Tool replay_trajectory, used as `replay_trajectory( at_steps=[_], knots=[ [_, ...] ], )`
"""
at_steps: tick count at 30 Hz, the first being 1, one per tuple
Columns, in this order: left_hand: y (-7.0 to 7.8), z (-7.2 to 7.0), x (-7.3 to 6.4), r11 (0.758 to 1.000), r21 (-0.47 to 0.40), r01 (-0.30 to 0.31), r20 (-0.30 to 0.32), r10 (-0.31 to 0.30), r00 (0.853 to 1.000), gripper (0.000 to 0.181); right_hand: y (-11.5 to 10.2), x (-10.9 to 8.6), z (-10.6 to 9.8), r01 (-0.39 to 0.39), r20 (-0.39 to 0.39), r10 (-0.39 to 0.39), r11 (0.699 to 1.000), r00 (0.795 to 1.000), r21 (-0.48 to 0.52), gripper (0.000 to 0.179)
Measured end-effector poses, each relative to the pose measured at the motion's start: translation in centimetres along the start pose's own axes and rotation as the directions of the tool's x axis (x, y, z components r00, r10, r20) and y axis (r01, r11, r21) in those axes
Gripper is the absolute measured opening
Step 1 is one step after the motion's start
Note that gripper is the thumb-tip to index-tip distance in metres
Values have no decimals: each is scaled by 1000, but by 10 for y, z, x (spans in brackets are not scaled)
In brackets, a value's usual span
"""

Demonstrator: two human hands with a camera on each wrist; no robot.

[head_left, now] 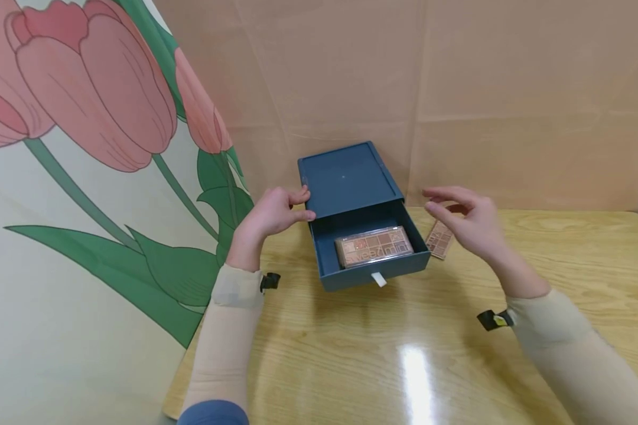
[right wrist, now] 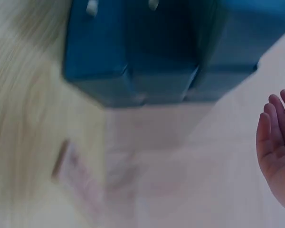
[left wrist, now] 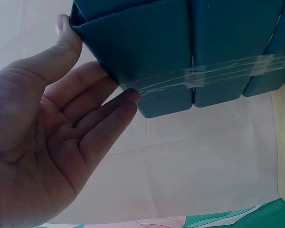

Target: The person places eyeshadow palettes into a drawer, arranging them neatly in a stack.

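Note:
A dark blue drawer box (head_left: pixel 345 177), built in stacked tiers, stands on the table against the backdrop. Its top drawer (head_left: pixel 329 282) is pulled out toward me, a white pull tab (head_left: pixel 379 279) on its front. Inside lies an eyeshadow palette (head_left: pixel 374 247) with a clear lid. My left hand (head_left: pixel 273 212) touches the box's left side near the front corner, its fingers (left wrist: pixel 107 128) fairly straight against the taped tiers. To the right of the drawer, my right hand (head_left: pixel 473 221) hovers empty with loosely bent fingers. Below it, partly hidden, another palette (head_left: pixel 439 241) lies on the table.
The wooden table (head_left: pixel 340 366) reaches toward me and to the right. Behind it hangs a plain beige-pink cloth (head_left: pixel 510 106). A tulip-patterned sheet (head_left: pixel 111 277) borders the left side. Clear tape (left wrist: pixel 194 76) runs across the box's side.

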State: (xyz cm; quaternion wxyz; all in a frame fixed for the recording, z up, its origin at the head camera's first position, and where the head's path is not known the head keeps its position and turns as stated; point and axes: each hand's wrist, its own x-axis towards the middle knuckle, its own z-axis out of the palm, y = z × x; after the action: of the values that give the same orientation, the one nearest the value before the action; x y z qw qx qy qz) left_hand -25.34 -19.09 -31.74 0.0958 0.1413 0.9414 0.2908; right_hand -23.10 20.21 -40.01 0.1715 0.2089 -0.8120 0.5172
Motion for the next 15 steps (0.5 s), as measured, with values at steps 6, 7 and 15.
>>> replay_trajectory(
  at_steps=[6,7,15],
  knots=[
    [1,3,4,1000,14,-15,-6,15,1000,62,61,4,-23,-276,41,279,958,959,-75,49],
    [1,3,4,1000,15,-19,-3,20,1000,62,71,3,-26,-301,55,308,948,950,-101,51],
    [-2,2,3,1000,-11,-11,0,11,1000,62,137,-5,-28,-405,136,435,891,890,-203,60]
  ],
)
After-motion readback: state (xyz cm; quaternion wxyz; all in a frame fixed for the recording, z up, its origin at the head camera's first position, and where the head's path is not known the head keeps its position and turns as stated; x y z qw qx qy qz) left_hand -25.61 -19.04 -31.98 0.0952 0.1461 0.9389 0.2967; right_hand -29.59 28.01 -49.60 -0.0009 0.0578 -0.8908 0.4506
